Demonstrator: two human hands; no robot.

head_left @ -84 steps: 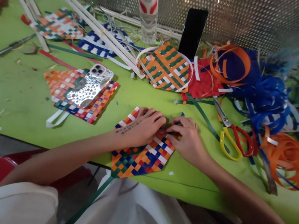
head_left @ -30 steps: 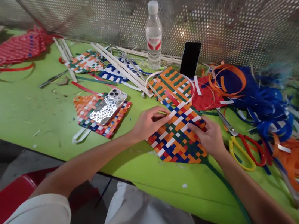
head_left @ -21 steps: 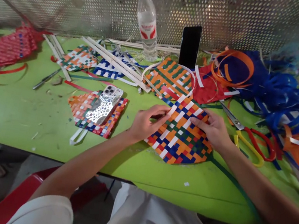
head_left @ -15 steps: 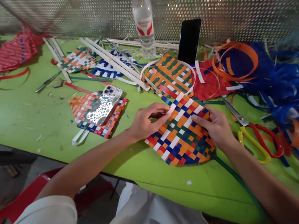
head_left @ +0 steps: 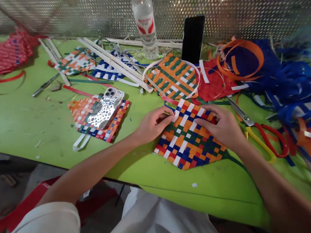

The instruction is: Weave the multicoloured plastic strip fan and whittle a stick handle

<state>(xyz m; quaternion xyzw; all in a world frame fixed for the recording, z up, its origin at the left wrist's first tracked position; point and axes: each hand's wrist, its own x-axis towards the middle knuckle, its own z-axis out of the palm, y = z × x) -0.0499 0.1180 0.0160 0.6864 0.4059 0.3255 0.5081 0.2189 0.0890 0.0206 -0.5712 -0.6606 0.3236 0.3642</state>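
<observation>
A woven piece (head_left: 186,147) of orange, blue, white, red and green strips lies in front of me, pointed at its near end, with a green strip trailing off to the right. My left hand (head_left: 154,122) pinches a white strip (head_left: 176,114) at the left edge of the weave. Across the upper right part, my right hand (head_left: 222,123) grips the woven piece, thumb on top and fingers at the far edge. Left of my hands, a phone in a patterned case (head_left: 106,108) rests on another woven piece (head_left: 81,110) with a white loop.
Scissors (head_left: 249,121) with red and yellow handles lie at the right, near blue strips (head_left: 299,84) and an orange coil (head_left: 260,62). A water bottle (head_left: 145,22) and black phone (head_left: 192,39) stand by the perforated metal screen. A cutting tool (head_left: 45,85) lies left on the green table (head_left: 18,122).
The woven piece has turned slightly between my hands. My left hand still pinches the white strip, and my right hand's fingers have shifted along the far edge. The view has shifted a little.
</observation>
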